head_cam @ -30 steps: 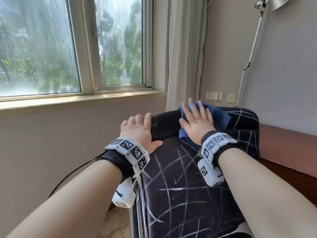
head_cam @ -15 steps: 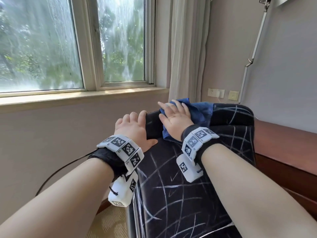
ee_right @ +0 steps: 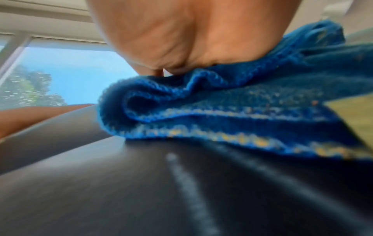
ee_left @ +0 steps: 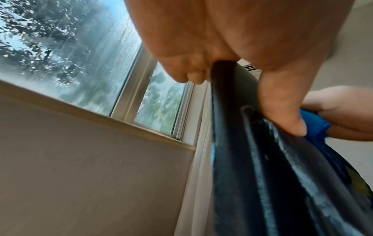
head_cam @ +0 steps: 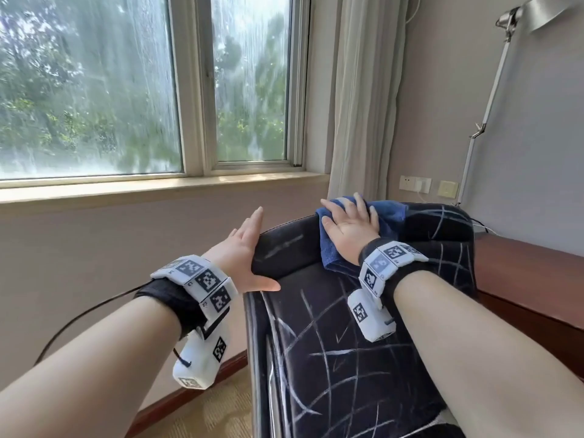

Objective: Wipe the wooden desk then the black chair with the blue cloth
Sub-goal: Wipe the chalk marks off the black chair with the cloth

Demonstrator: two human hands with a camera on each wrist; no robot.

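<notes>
The black chair (head_cam: 331, 358), streaked with white scuff lines, fills the lower middle of the head view. A blue cloth (head_cam: 388, 213) is draped over the top of its backrest. My right hand (head_cam: 347, 229) lies flat on the cloth with fingers spread and presses it onto the backrest; the right wrist view shows the bunched cloth (ee_right: 222, 108) under the palm. My left hand (head_cam: 249, 248) holds the backrest's left edge, its thumb (ee_left: 282, 111) on the front of the chair (ee_left: 252, 159) and its fingers behind. The wooden desk (head_cam: 521, 273) stands to the right.
A wall with a window sill (head_cam: 158, 188) and a white curtain (head_cam: 360, 105) lies just beyond the chair. A lamp arm (head_cam: 483, 112) rises along the right wall above wall sockets (head_cam: 414, 184). A black cable (head_cam: 79, 317) trails from my left wrist.
My left hand's fingers, curled over the backrest top before, now stretch out along its left edge. My right hand slid the cloth left along the top, then slightly back right.
</notes>
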